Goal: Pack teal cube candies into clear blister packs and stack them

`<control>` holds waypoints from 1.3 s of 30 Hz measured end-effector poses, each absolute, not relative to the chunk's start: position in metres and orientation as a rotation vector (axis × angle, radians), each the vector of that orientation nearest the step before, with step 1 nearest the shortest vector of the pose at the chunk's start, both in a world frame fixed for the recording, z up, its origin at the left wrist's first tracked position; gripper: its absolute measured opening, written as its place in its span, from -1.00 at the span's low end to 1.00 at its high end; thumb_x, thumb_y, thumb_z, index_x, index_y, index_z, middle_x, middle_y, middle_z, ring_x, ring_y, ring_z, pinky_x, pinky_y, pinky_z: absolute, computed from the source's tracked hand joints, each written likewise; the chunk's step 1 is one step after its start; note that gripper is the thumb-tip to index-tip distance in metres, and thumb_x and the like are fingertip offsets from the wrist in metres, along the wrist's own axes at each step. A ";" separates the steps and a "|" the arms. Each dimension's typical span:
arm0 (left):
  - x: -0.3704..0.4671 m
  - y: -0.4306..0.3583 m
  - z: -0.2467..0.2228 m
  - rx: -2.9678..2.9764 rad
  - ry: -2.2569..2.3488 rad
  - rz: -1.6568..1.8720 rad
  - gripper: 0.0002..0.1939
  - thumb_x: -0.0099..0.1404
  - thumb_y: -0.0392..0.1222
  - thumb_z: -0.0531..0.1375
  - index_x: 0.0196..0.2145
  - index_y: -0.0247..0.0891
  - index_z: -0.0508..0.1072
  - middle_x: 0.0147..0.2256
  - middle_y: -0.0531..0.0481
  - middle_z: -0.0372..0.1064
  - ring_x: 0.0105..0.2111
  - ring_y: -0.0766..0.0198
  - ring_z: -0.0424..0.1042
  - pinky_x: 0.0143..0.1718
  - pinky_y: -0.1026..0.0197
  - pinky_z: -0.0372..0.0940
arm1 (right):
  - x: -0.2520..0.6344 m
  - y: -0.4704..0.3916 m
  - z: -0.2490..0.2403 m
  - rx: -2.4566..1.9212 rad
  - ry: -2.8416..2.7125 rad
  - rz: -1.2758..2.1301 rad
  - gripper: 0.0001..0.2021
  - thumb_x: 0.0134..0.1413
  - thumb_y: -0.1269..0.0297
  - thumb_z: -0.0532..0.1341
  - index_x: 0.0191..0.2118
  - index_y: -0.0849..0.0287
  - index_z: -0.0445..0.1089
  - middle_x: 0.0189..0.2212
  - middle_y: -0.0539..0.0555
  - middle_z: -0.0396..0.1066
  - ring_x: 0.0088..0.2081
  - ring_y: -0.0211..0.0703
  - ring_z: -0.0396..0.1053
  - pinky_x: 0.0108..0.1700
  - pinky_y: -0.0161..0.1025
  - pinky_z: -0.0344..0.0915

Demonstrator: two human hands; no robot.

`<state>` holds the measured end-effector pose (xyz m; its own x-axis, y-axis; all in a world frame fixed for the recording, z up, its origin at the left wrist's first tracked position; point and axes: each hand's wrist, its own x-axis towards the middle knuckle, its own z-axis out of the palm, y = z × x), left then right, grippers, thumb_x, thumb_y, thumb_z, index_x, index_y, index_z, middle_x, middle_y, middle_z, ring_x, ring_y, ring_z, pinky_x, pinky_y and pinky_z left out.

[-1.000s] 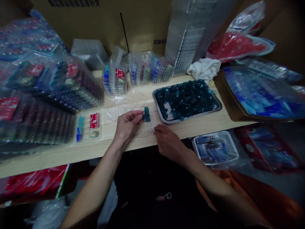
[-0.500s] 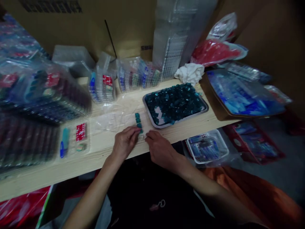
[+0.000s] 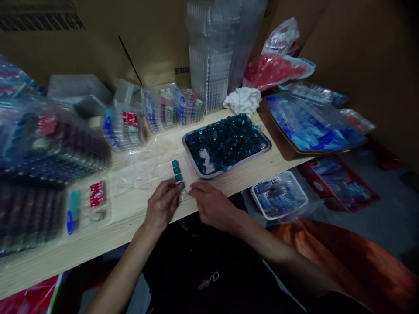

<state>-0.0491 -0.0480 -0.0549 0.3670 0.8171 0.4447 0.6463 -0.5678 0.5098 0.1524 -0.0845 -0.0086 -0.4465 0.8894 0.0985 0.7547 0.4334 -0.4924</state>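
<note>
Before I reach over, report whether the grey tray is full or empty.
Mostly full: teal pieces cover the grey tray, except one bare patch.

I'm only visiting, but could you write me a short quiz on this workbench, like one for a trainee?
1. Multiple choice: what covers most of the tray?
a) red beads
b) teal pieces
c) blue pens

2. True or false: the right hand is nearer the tray than the left hand is.

3. Fill in the blank: the crumpled cloth or paper behind the tray is coloured ____.

Key: 1 b; 2 true; 3 white.
</note>
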 end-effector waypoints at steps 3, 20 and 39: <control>-0.052 -0.051 -0.059 2.508 1.325 0.971 -0.76 0.33 -0.26 0.17 -0.08 -0.12 0.55 -0.10 -0.11 0.51 -0.17 0.20 0.51 -0.19 0.22 0.42 | 0.173 -0.077 -0.005 -1.768 -2.122 0.302 -0.64 0.19 0.56 0.02 0.07 0.30 0.30 -0.02 0.28 0.32 0.02 0.03 0.27 0.05 -0.11 0.23; 0.057 0.009 0.015 1.311 1.106 1.153 -0.60 0.07 -0.01 0.37 -0.18 -0.29 0.52 -0.35 0.00 0.54 -0.36 0.29 0.50 -0.25 0.25 0.37 | 0.181 -0.011 0.016 -1.640 -1.956 0.227 -0.85 0.21 0.41 0.02 -0.11 0.21 0.23 -0.15 0.19 0.39 -0.12 -0.02 0.33 -0.08 -0.14 0.25; -0.054 -0.047 -0.017 1.904 1.375 1.017 -0.85 0.26 -0.19 0.26 -0.22 -0.22 0.58 -0.27 -0.06 0.54 -0.26 0.23 0.50 -0.19 0.19 0.38 | 0.144 -0.101 -0.018 -1.276 -2.382 0.483 -0.72 0.10 0.64 0.05 -0.18 0.32 0.44 -0.07 0.28 0.41 0.05 0.02 0.29 0.16 -0.06 0.27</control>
<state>-0.0537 -0.0466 -0.0170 0.1806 0.9521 0.2467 0.5149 -0.3052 0.8011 0.1438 -0.1010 -0.0175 -0.5070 0.8434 0.1780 0.7075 0.5251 -0.4730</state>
